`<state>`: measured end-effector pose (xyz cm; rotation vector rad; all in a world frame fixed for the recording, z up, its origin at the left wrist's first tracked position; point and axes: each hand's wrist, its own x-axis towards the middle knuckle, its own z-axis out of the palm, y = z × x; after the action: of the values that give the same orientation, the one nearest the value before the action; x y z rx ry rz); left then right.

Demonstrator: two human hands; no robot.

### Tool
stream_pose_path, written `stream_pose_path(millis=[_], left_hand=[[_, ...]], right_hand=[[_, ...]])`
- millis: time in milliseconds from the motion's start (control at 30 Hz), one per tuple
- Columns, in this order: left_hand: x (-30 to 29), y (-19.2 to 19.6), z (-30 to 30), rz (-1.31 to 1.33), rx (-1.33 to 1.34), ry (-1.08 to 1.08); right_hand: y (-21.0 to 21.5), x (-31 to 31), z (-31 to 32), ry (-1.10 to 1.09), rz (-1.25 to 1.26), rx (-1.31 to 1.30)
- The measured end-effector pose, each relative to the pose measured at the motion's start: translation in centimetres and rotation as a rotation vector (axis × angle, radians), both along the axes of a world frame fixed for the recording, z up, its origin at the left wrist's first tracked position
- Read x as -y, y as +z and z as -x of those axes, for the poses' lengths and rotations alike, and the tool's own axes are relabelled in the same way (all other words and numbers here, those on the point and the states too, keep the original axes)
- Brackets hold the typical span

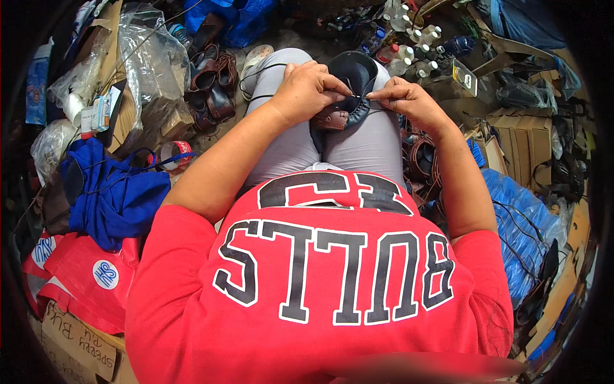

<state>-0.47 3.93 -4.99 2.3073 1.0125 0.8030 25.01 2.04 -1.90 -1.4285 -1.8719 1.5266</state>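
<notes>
A dark shoe [359,67] with a black inside and a brown leather part rests across my thighs. My left hand [310,89] is closed at the shoe's left side, its thumb and forefinger pinching a thread over the opening. On the right, my right hand [412,101] pinches the thread close to the shoe's edge. A small pale glint shows between the two sets of fingertips, too fine to tell whether it is a needle. Black thread [261,97] loops over my left knee beside the left hand.
Several brown leather shoes [220,105] lie on the floor left of my legs. Small white-capped bottles [422,54] stand ahead to the right. A blue cloth [118,192] and red bag [89,275] lie at left; cardboard [524,144] and blue plastic [515,224] at right.
</notes>
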Motion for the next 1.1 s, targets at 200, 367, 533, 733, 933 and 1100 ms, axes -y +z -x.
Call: stream_pose_path(millis=[200,367,533,733,933,1100], left_hand=[[-1.5,-0.2,-0.9,0.131,0.000,-0.076],[-0.5,0.9,0.2,-0.072,-0.019,-0.080],[0.4,1.8,-0.8,0.586,0.027,0.068],[0.0,-0.5,-2.2,0.541,-0.012,0.128],[-1.0,0.4,-2.8,0.673,0.065,0.003],[-1.4,1.7,-0.4,0.151,-0.205,0.027]], right_hand=[[0.0,-0.4,0.1,0.050,-0.028,0.014],[0.5,0.8,0.6,0.004,-0.095,0.113],[-0.4,1.5,1.1,-0.201,0.044,-0.123],[-0.6,1.1,2.0,-0.257,0.076,-0.174],[-0.6,-0.2,2.0,-0.147,-0.034,-0.091],[-0.3,-0.8,-0.1,-0.164,0.004,-0.104]])
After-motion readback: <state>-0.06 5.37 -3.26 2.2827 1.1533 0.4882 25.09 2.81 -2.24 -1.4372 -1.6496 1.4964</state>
